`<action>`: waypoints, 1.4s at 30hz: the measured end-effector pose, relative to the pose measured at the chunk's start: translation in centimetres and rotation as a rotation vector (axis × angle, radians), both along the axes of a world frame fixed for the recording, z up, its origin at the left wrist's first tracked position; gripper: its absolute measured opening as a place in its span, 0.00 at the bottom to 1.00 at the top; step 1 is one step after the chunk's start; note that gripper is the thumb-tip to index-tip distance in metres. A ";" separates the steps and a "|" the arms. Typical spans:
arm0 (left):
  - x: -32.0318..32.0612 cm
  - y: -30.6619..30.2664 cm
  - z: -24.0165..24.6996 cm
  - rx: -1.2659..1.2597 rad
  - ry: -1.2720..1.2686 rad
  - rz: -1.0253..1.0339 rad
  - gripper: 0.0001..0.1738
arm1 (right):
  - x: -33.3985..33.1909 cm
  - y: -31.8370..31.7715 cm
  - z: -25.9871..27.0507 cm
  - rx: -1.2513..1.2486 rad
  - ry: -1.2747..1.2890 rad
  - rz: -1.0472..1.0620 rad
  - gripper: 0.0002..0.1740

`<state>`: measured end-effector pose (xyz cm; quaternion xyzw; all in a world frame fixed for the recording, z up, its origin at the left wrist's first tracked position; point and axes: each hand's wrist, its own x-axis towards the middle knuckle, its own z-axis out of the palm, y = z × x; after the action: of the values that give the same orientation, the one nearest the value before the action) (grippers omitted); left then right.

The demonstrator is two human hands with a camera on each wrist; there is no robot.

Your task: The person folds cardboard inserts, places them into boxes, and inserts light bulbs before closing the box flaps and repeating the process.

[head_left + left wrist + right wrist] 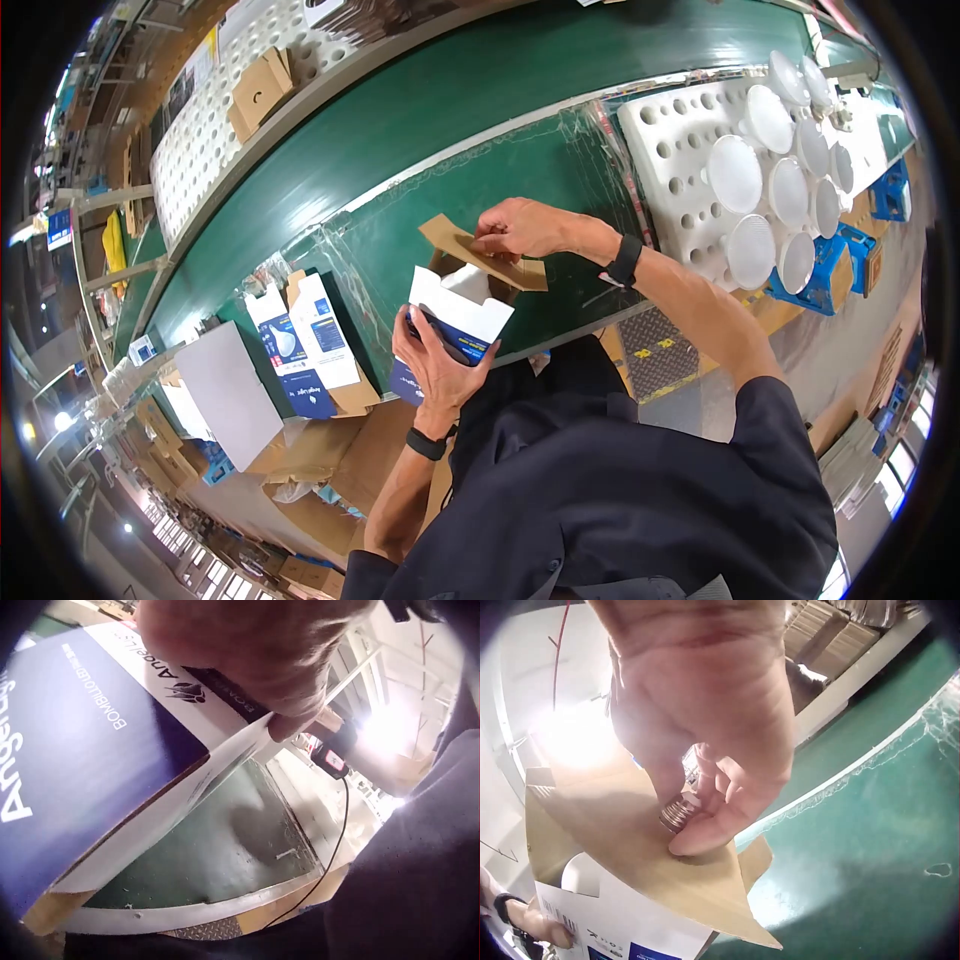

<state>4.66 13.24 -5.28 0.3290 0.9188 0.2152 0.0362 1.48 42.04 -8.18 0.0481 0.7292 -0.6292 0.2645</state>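
My left hand [440,365] grips a blue-and-white light bulb box [468,322] from its near side, fingers and thumb spread across two faces. The box stands over the green work surface with its top open. A brown cardboard flap [645,840] slants across the opening. Above that flap, my right hand [530,230] pinches the threaded metal screw base of a light bulb [678,813] between thumb and fingers. The rest of that bulb is hidden by the cardboard. Inside the opening shows a white rounded surface [581,874].
Several white round-faced bulbs [735,172] stand in a perforated foam tray [660,150] on the right. Flattened printed boxes [300,340] lie on the left beside a grey panel [228,390]. A raised rail [340,90] runs along the far side.
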 end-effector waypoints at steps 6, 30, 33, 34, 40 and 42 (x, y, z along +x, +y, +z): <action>0.2 2.8 0.0 0.058 -0.061 0.082 0.70 | -2.4 0.5 0.3 -0.056 -0.060 0.139 0.17; -3.4 6.6 0.1 -0.141 -0.372 0.253 0.63 | 2.9 -3.7 -10.6 -0.438 -0.207 -0.176 0.28; -7.2 5.1 -0.8 -0.098 -0.352 0.199 0.42 | 1.9 -4.1 -10.8 -0.496 -0.202 -0.132 0.29; -8.4 4.6 -1.1 -0.058 -0.410 0.144 0.37 | 1.2 -4.0 -10.0 -0.423 -0.231 -0.085 0.28; -13.2 6.5 -1.8 0.175 -0.911 0.377 0.21 | -2.6 -2.5 -8.7 -0.156 0.107 0.141 0.19; -12.9 6.9 -2.1 0.221 -0.937 0.375 0.17 | -2.8 -0.7 -8.5 0.231 0.523 -0.226 0.16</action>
<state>-8.25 20.16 -7.34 0.0290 0.8190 0.4381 0.3695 -1.29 41.38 -16.71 -0.0052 0.8294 -0.5586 -0.0111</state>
